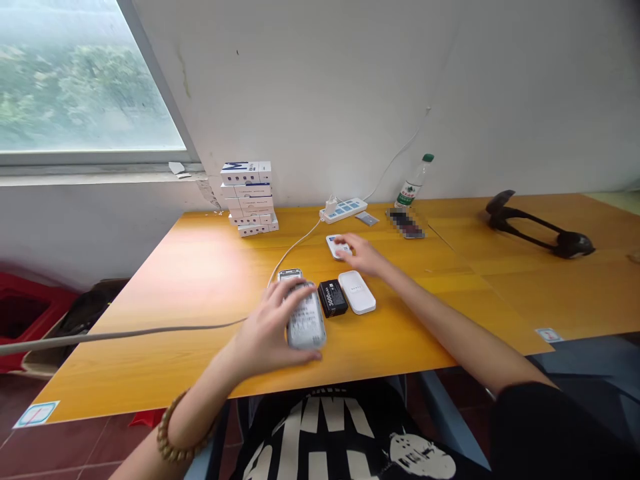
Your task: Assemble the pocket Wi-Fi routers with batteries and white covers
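Observation:
My left hand (267, 327) is curled over a pale flat device with a printed label (306, 323), fingers at its upper end and thumb along its lower edge. Just behind it, the top of another label-bearing device (290, 273) shows; the rest is covered. To the right lie a black battery marked 3000mAh (333, 298) and a white rounded case (357, 292). Farther back, my right hand (364, 255) has its fingertips around a small white device (337, 247), partly hiding it.
White boxes (250, 198) are stacked at the back left. A power strip (345, 209) with a plug and cable (295, 245), a water bottle (413, 183) and a blurred-out phone (405, 223) lie toward the wall. A black headband-like object (540, 227) rests at the right.

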The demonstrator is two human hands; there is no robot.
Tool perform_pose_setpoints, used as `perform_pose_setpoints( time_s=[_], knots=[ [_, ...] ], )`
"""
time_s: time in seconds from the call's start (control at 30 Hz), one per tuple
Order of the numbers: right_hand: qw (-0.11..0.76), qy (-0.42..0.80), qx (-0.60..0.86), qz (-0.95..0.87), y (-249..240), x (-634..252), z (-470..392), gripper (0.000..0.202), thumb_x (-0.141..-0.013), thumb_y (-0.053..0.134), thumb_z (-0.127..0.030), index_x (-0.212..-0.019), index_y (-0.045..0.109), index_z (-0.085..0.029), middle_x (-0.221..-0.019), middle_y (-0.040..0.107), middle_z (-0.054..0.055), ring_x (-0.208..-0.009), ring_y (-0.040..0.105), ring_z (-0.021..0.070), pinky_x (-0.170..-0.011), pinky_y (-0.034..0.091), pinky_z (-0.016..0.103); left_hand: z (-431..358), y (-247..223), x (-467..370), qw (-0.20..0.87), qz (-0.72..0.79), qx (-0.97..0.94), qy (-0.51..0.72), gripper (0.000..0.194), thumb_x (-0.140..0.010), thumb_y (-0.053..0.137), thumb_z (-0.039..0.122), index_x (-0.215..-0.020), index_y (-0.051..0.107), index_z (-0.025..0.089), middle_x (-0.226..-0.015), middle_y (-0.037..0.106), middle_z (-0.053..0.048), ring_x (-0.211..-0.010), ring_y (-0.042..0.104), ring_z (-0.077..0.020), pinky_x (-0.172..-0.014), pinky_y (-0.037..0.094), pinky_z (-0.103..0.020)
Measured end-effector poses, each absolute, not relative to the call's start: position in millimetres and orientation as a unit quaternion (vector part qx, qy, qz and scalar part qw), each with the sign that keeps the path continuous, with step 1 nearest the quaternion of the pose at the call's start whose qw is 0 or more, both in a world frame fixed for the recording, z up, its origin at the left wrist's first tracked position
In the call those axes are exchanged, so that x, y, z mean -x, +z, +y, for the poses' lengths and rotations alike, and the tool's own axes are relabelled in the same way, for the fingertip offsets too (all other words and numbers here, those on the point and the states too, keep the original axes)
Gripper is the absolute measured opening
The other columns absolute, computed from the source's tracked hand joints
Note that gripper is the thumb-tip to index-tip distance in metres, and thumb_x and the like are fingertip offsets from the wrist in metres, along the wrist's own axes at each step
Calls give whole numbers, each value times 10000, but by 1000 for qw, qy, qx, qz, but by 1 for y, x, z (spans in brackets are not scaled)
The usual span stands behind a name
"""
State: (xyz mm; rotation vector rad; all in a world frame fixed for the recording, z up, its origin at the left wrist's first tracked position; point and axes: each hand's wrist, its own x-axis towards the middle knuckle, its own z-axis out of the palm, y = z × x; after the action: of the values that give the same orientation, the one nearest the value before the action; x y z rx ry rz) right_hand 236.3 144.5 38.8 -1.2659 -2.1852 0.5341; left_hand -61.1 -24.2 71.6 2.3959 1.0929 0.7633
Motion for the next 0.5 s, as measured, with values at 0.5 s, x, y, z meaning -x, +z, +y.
perform_pose_setpoints(
  time_s=[0.5],
  knots=[
    [208, 198, 374, -882, 56, -232, 26, 688, -852, 850, -397, -1480, 590, -294, -1437, 617, 146, -1390, 544, 383, -1193, 429, 607, -84, -7, 20, 280, 442, -823, 220, 1166, -598, 1013, 489, -1569, 396, 293, -1704, 291, -229, -1558, 318, -532, -1201, 398, -749]
  ],
)
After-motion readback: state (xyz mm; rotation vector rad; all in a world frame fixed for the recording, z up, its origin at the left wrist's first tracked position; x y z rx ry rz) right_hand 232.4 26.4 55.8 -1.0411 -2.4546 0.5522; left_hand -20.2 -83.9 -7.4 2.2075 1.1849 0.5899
